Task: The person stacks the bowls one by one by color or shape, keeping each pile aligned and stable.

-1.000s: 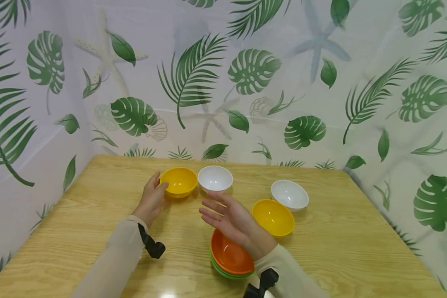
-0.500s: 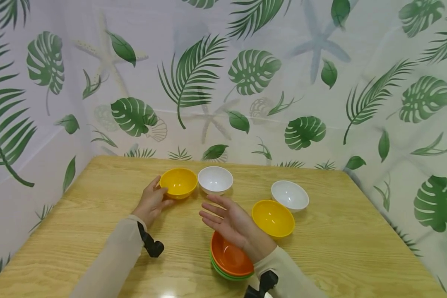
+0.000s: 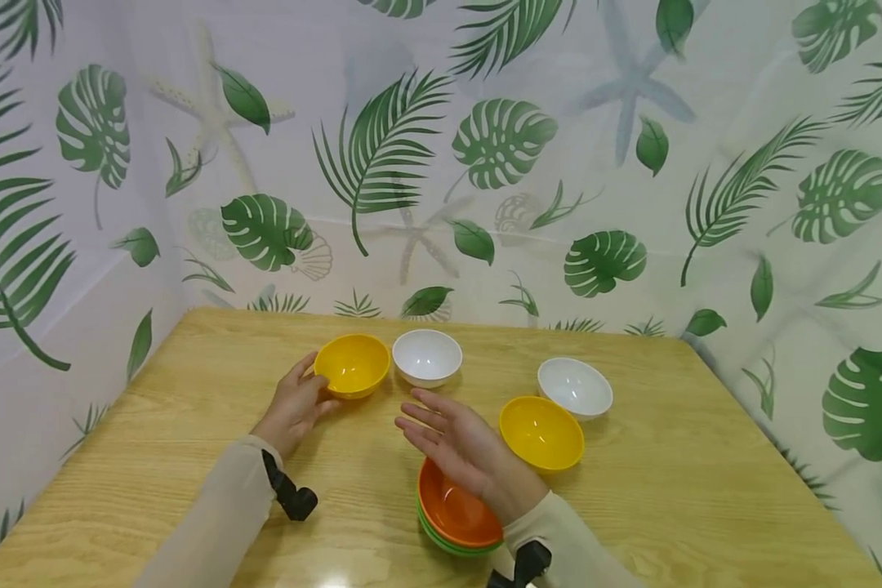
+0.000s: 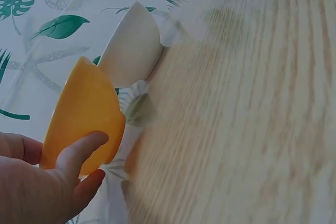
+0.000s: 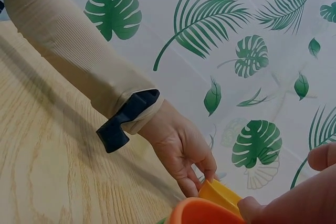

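At the back left, my left hand (image 3: 290,408) grips the left side of a yellow bowl (image 3: 353,367). In the left wrist view, the thumb lies against that bowl's outer wall (image 4: 86,114) and other fingers reach round its edge. A white bowl (image 3: 428,359) stands just to its right. My right hand (image 3: 463,449) is held with fingers extended and palm turned left, holding nothing. Below it sits an orange bowl (image 3: 456,510), nested in green bowls (image 3: 448,543) and partly hidden by the hand. The right wrist view catches the orange rim (image 5: 205,212) close up.
On the right, a second yellow bowl (image 3: 540,433) stands near my right wrist, with another white bowl (image 3: 573,388) close behind it. The wooden table (image 3: 691,490) ends at a leaf-patterned backdrop (image 3: 522,269) behind and at both sides.
My left hand and the yellow bowl it holds have shifted slightly toward me. The right hand hovers in nearly the same place, fingers still extended.
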The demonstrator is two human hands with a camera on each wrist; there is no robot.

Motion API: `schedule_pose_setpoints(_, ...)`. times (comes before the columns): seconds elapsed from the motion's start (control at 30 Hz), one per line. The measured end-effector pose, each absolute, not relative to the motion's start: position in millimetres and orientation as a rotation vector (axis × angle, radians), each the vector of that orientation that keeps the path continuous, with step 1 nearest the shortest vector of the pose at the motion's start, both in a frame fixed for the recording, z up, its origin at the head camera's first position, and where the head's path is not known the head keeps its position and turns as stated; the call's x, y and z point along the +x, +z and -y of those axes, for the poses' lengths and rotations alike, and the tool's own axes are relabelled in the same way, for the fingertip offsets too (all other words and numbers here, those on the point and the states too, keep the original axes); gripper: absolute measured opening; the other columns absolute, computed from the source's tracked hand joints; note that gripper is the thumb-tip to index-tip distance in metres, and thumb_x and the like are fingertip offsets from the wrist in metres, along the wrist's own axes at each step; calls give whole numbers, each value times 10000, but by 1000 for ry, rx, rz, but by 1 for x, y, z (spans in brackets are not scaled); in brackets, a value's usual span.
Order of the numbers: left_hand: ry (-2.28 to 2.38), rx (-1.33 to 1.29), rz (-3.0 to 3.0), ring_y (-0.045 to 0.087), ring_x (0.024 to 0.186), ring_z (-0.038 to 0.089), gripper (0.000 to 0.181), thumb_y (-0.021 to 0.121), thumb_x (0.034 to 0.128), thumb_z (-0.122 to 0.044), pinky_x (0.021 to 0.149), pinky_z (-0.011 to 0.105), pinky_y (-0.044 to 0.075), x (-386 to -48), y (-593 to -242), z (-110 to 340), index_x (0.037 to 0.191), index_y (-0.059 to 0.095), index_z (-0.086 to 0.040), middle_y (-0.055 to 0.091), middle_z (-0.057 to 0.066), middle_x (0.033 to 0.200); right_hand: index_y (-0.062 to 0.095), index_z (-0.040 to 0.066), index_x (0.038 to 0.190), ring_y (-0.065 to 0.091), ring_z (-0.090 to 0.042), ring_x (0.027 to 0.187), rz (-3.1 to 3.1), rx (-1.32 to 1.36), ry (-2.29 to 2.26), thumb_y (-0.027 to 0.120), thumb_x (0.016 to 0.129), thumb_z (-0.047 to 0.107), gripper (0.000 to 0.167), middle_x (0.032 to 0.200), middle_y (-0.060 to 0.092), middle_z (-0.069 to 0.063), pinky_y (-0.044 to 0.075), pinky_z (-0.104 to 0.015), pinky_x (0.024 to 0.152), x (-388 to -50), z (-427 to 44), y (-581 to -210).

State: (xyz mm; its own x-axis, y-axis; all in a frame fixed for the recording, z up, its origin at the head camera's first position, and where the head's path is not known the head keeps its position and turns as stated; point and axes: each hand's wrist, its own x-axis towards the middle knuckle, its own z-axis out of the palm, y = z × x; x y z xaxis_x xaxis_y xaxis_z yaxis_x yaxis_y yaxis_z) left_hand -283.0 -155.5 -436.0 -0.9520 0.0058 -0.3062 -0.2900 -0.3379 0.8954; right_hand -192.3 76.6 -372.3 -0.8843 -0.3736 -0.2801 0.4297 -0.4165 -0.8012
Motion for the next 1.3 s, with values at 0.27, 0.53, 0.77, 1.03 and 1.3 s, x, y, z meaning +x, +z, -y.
schedule_pose_setpoints(0.27,2388,-260,-1707,386,1329,315,682,374,952,33,946,358,501,-273,-433,160,1552,133,-182,251,188,1530,273,-25,1466,284,-398,1392,-1323,75,-2311,462,1012,211,545,1517,227,-261,276,-388,1146,-191,-77,-374)
schedule_pose_setpoints(0.53,2379,-125,-1743,456,1285,313,627,435,988,-15,959,393,487,-262,-429,160,1540,173,-157,304,174,1499,287,-19,1463,297,-395,1386,-1332,91,-2310,476,1008,217,546,1512,243,-258,292,-385,1138,-191,-76,-374)
schedule_pose_setpoints(0.77,2313,4,-1863,584,1106,205,582,476,1003,-61,903,392,525,-253,-423,158,1526,241,-166,340,165,1487,292,-1,1467,307,-403,1379,-1328,114,-2321,474,1008,217,539,1514,238,-259,302,-390,1133,-191,-76,-373)
schedule_pose_setpoints(1.03,2331,104,-1839,558,1151,249,585,469,983,-12,873,411,542,-241,-412,154,1515,265,-146,362,178,1462,276,27,1476,299,-414,1378,-1313,109,-2337,470,1013,236,543,1515,227,-247,299,-398,1135,-190,-76,-373)
schedule_pose_setpoints(1.3,2305,220,-1849,536,1187,285,578,466,977,5,860,445,543,-231,-396,151,1506,283,-139,358,169,1474,231,83,1493,294,-405,1375,-1312,73,-2358,450,1022,240,542,1516,247,-194,286,-407,1142,-191,-75,-373)
